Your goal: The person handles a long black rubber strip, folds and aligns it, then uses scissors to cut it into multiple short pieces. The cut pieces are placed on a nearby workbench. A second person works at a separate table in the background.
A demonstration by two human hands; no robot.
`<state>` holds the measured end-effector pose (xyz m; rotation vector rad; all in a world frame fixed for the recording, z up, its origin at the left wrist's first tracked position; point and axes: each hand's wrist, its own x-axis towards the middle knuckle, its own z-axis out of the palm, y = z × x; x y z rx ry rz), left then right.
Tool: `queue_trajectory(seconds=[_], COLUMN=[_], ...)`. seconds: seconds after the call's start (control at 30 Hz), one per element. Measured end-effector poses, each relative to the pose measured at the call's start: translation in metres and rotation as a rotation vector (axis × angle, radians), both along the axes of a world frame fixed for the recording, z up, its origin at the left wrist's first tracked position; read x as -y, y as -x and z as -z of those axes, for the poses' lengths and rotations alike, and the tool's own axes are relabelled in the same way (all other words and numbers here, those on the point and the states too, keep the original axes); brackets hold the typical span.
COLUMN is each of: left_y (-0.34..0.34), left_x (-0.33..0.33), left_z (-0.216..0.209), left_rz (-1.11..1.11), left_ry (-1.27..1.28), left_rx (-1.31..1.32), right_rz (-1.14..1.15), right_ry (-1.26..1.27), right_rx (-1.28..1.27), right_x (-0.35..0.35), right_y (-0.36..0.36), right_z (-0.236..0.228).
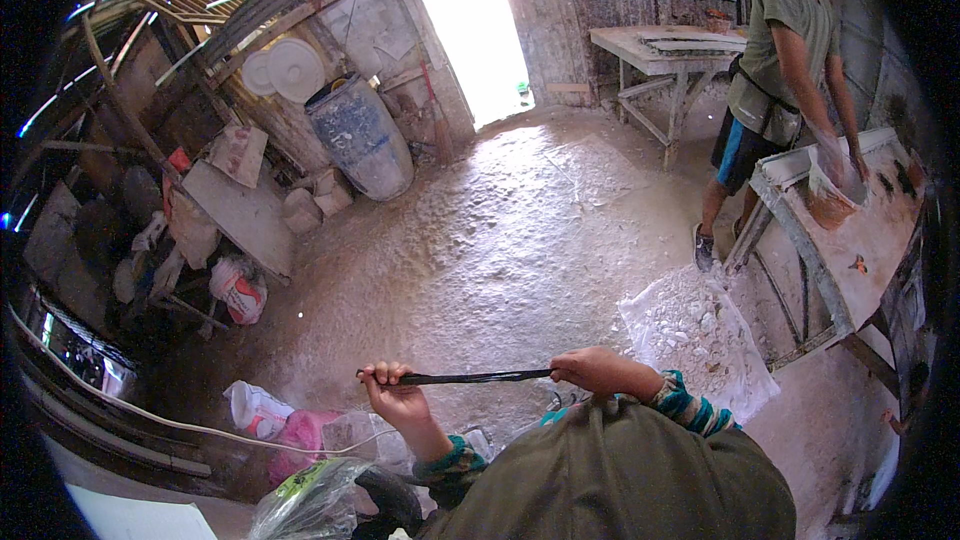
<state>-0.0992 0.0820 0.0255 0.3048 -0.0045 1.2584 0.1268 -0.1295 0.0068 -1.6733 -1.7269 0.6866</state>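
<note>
A thin black strip (pixel 480 377), perhaps cloth or plastic, is stretched almost level between my two hands in front of my body. My left hand (pixel 396 402) is closed round one end, with a short tip poking out past the fingers. The other end is pinched in my right hand (pixel 598 371), whose fingertips are partly hidden. Below the hands lies the dark olive garment (pixel 620 470) on my body. Patterned teal sleeve cuffs show at both wrists.
A person (pixel 785 70) at the right bends over a framed table (pixel 790 168), hands in a whitish container (pixel 838 185). A white sheet with powdery lumps (pixel 690 335) lies at front right. A blue drum (pixel 360 135) stands by the doorway. Plastic bags (pixel 310 500) and a pale cable (pixel 200 423) lie front left.
</note>
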Motion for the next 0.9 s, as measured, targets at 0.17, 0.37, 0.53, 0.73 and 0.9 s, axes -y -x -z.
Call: queue_trajectory(seconds=[0.17, 0.37, 0.53, 0.73, 0.9], left_y=[0.003, 0.004, -0.008, -0.036, -0.069], left_x=[-0.007, -0.013, -0.002, 0.019, 0.051], left_z=[0.006, 0.019, 0.011, 0.0, 0.031], left_rz=[0.024, 0.027, -0.031, -0.121, -0.422], left_ry=[0.03, 0.04, 0.129, 0.148, -0.814], left_rx=[0.046, 0.046, -0.21, -0.662, -1.205], right_rz=[0.002, 0.013, 0.068, 0.351, 0.509], right_ry=[-0.017, 0.007, 0.03, 0.1, 0.167], right_rx=[0.0, 0.007, -0.015, -0.039, -0.067], right_x=[0.001, 0.002, 0.008, 0.016, 0.017], right_y=[-0.001, -0.002, -0.009, -0.02, -0.024], right_z=[-0.012, -0.017, -0.02, -0.018, -0.017])
